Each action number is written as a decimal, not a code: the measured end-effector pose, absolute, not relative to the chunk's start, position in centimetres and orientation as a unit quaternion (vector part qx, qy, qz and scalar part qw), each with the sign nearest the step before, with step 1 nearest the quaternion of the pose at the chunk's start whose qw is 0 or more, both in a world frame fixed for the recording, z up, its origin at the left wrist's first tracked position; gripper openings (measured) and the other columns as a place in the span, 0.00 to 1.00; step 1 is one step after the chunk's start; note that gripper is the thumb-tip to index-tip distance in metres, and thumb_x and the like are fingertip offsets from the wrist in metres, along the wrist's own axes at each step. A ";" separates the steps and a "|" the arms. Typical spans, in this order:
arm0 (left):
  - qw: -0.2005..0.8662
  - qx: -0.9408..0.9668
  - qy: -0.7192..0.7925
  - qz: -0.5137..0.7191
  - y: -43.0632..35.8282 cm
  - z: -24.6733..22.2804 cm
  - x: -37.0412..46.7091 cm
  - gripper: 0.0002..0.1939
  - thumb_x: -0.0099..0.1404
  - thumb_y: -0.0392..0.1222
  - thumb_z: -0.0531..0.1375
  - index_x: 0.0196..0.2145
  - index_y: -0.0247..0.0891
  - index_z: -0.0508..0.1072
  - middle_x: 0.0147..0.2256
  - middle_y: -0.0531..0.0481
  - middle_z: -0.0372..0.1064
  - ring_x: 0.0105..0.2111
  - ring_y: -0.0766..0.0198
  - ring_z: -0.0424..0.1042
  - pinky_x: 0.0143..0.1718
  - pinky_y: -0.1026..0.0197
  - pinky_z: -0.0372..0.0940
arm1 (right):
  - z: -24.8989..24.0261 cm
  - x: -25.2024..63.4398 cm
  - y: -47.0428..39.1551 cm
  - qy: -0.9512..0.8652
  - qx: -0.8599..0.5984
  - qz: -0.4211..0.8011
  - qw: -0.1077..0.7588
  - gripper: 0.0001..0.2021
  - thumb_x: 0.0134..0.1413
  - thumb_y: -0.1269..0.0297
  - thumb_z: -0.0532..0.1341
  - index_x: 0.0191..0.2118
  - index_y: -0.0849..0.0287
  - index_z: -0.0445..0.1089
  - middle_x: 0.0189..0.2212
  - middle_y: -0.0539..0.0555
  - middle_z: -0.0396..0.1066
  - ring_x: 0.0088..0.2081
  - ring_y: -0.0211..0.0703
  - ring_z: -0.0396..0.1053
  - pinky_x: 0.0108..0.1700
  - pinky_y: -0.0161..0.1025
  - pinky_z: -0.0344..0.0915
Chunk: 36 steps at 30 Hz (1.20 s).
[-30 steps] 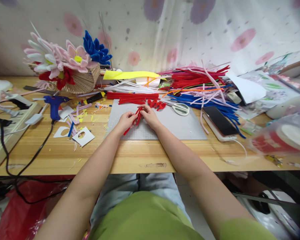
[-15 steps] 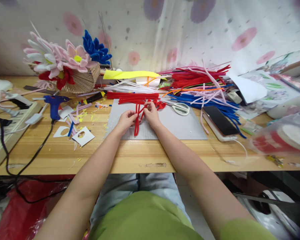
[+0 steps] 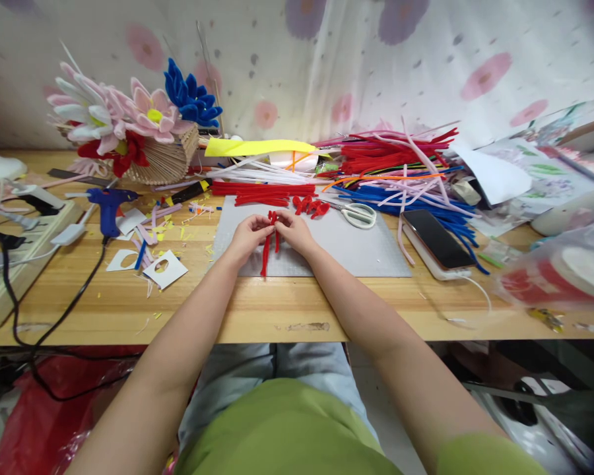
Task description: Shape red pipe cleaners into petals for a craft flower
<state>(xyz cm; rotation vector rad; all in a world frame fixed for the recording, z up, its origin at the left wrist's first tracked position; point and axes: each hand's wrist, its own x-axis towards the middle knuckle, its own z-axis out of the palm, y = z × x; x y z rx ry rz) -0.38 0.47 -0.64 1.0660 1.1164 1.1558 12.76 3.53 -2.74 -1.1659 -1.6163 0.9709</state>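
One grey rectangular mat [image 3: 341, 254], one pair of white-handled scissors [image 3: 359, 215]; left hand [image 3: 250, 236] and right hand [image 3: 294, 231], angled inward, pinch red fuzzy stems [image 3: 265, 255], two ends dangling.

Is a wooden table [image 3: 198, 310]; bears a grey mat [image 3: 346, 254] centrally; holds a power strip [image 3: 30, 264] and blue glue gun [image 3: 109, 214] leftward.

We've got red pipe cleaners [image 3: 266, 254], a grey mat [image 3: 346, 251], a blue glue gun [image 3: 108, 211], a green shirt [image 3: 287, 429], plus a white curtain [image 3: 416, 92] in pink-and-purple floral.
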 end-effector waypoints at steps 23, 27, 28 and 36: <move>0.606 0.313 0.458 0.570 1.3 -0.5 -0.5 0.17 0.42 0.33 0.69 0.29 0.34 0.67 0.24 0.56 0.68 0.22 0.73 0.68 0.22 0.70 0.59 | -2.1 13.1 3.0 -0.525 -0.354 0.629 0.451 0.15 0.37 0.66 0.61 0.33 0.57 0.54 0.19 0.40 0.61 0.19 0.29 0.60 0.22 0.28 0.54; 0.608 0.319 0.461 0.562 1.3 -0.6 -0.6 0.15 0.43 0.34 0.69 0.28 0.34 0.68 0.24 0.57 0.67 0.21 0.75 0.66 0.19 0.71 0.56 | -2.0 13.3 3.1 -0.470 -0.363 0.651 0.473 0.17 0.35 0.67 0.61 0.33 0.56 0.54 0.21 0.40 0.63 0.19 0.28 0.60 0.22 0.27 0.53; 0.611 0.321 0.457 0.561 1.3 -0.6 -0.6 0.15 0.43 0.34 0.69 0.28 0.34 0.68 0.24 0.57 0.67 0.21 0.74 0.66 0.20 0.71 0.58 | -2.0 13.3 3.2 -0.465 -0.363 0.654 0.473 0.17 0.35 0.67 0.61 0.33 0.56 0.53 0.21 0.40 0.63 0.19 0.28 0.60 0.22 0.27 0.53; 0.625 0.294 0.449 0.567 1.6 -0.6 -0.7 0.12 0.46 0.33 0.68 0.27 0.34 0.67 0.23 0.57 0.67 0.20 0.76 0.65 0.21 0.72 0.58 | -2.1 13.1 2.9 -0.589 -0.325 0.627 0.393 0.15 0.39 0.66 0.61 0.34 0.57 0.56 0.18 0.41 0.63 0.19 0.30 0.60 0.23 0.29 0.56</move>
